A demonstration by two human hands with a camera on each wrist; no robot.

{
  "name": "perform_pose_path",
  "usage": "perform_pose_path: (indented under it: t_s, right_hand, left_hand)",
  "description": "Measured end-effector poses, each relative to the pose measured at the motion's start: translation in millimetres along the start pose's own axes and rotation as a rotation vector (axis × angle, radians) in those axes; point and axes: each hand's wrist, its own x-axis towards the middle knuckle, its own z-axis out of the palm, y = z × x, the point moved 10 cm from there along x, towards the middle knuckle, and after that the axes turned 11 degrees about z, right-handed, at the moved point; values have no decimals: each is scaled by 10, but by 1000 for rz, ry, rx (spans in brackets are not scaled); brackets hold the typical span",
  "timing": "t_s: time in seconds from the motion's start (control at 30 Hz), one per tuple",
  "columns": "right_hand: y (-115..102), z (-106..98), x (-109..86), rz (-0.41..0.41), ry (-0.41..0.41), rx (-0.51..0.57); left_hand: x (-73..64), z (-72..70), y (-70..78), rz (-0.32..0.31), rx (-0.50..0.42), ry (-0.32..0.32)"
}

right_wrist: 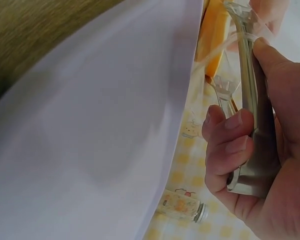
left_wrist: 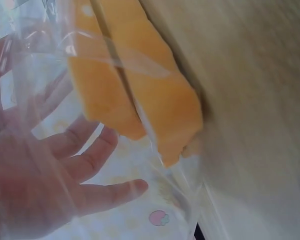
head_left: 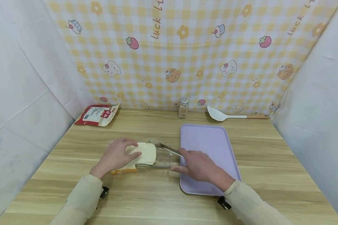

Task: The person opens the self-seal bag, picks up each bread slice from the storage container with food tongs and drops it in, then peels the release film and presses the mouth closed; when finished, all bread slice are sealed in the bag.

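Sliced bread (head_left: 147, 153) with an orange-brown crust (left_wrist: 160, 95) lies in a clear plastic bag (left_wrist: 35, 100) left of centre. My left hand (head_left: 119, 155) holds the bag from its left end, thumb and index finger curved over the pale bread; its other fingers show through the film in the left wrist view. My right hand (head_left: 198, 165) grips metal tongs (right_wrist: 255, 120) near their joined end, above the tray's left part. Their arms stand apart, reaching left to either side of the bread's right end. The exact contact of the tips is unclear.
A lilac tray (head_left: 207, 137) lies right of the bread. Behind stand a small glass jar (head_left: 183, 109) and, at the back right, a white spatula (head_left: 218, 115) with a wooden handle. A red-and-white packet (head_left: 97, 115) lies at the back left. White cloth walls flank the wooden table (head_left: 146, 200).
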Motion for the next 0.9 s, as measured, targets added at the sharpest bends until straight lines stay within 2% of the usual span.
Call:
perform_pose_path:
  t_s: [0.17, 0.43, 0.77, 0.9]
  right_hand:
    - [60, -32, -24, 7, -6, 23]
    - [316, -107, -99, 56, -17, 55]
    - [721, -303, -373, 78, 6, 127]
    - [957, -378, -480, 141, 1, 200]
  left_hand:
    - [4, -3, -2, 2, -10, 3]
    - [2, -8, -26, 2, -14, -2]
    - [-13, -11, 0, 10, -15, -14]
    - [-22, -13, 13, 13, -16, -16]
